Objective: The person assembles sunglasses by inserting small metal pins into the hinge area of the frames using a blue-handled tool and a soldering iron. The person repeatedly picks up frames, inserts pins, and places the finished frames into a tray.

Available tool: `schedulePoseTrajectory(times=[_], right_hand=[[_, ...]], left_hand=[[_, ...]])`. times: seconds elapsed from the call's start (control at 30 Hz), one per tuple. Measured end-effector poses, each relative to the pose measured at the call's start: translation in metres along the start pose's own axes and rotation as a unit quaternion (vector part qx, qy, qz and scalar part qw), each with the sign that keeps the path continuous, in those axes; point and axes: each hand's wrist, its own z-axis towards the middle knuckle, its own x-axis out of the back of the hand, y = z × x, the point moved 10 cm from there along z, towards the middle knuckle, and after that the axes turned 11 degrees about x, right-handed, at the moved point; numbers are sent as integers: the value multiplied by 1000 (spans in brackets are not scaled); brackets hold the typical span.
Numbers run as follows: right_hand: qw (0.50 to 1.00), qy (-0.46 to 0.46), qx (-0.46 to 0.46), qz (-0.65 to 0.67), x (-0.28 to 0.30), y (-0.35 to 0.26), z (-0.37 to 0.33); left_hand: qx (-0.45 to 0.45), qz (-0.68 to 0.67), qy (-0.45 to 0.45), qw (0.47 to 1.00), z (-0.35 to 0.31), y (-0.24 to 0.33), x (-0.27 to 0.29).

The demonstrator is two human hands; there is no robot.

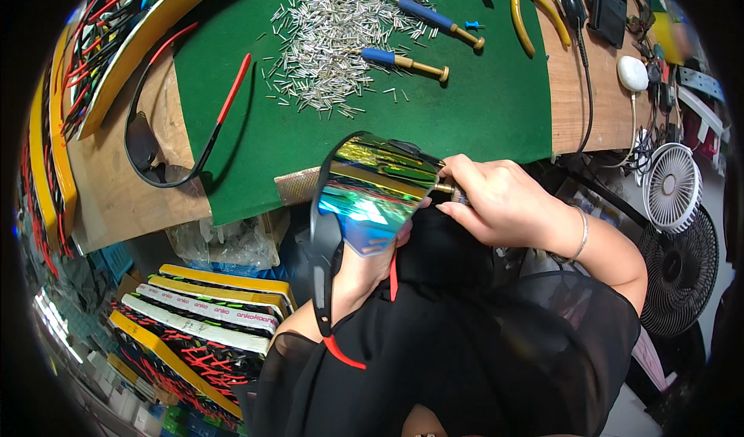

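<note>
Sunglasses with a mirrored, multicoloured lens (380, 196) and black temples with red tips are held up in front of my body. My left hand (363, 276) is closed on them from below; the lens hides most of its fingers. My right hand (496, 200), fingers pinched, grips a small brass-coloured hand tool (445, 189) whose tip meets the frame at the lens's right end. The hand covers most of that tool. Two similar tools lie on the green mat: a blue-handled brass tool (403, 63) and another blue-handled brass tool (442, 23).
Many small metal pins (333, 49) are heaped on the green mat (480, 103). Another pair of sunglasses (167, 175) rests at the mat's left edge. Yellow-handled pliers (521, 20) lie at the back right. Racks of red-tipped glasses (194, 321) stand left; a white fan (673, 185) is right.
</note>
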Motion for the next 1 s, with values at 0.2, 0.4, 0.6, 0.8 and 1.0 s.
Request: schedulePoseTrajectory(times=[0.2,0.4,0.6,0.8,1.0], right_hand=[[999,32,11,3,-3,-1,0],[999,28,4,-17,-3,-4,-1],[994,46,34,-94,2,-12,-5],[960,116,-64,-248,67,17,-23],[882,212,-121,-404,90,40,-15]], left_hand=[[-17,36,-1,999,-1,6,0],[-17,38,15,999,-2,6,1],[-3,12,-9,1000,-3,2,1],[-37,11,-4,999,-24,34,1],[-52,-6,-17,998,-29,44,-7]])
